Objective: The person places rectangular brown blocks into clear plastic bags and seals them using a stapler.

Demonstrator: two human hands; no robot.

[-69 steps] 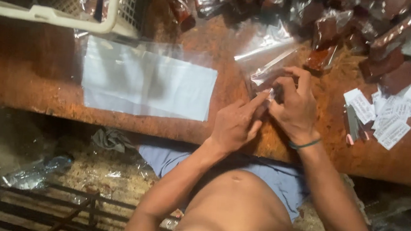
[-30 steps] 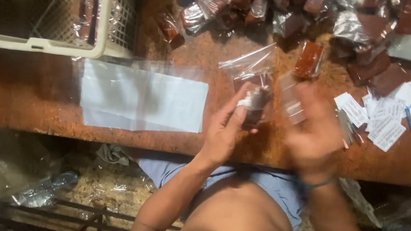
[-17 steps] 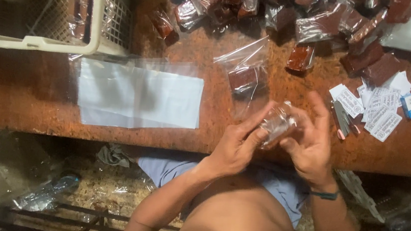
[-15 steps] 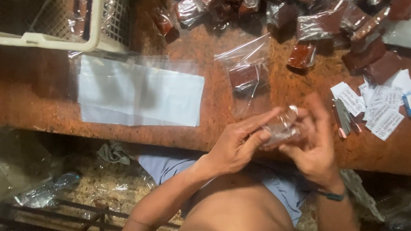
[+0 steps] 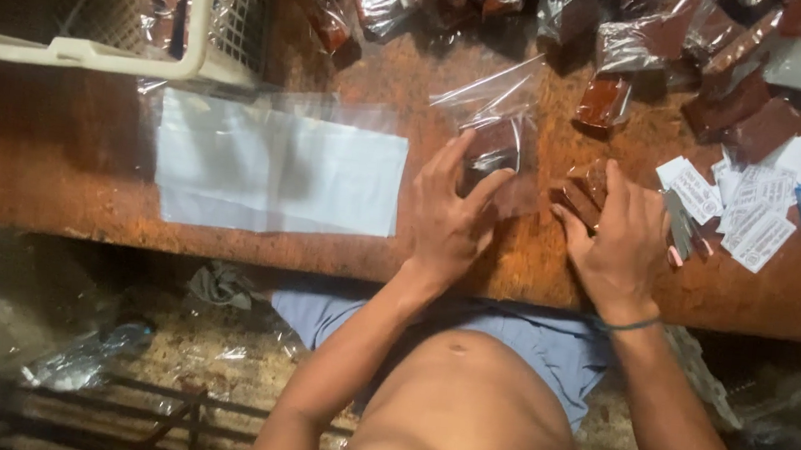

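Rusty table: left hand touches bag; right hand covers packet.

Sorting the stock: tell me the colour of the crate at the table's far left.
The crate is cream-white plastic with lattice walls, seen in the head view.

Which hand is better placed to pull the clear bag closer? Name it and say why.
Left. The left hand already lies on the clear bag, fingers spread over its lower end. The right hand rests apart on a brown wrapped piece.
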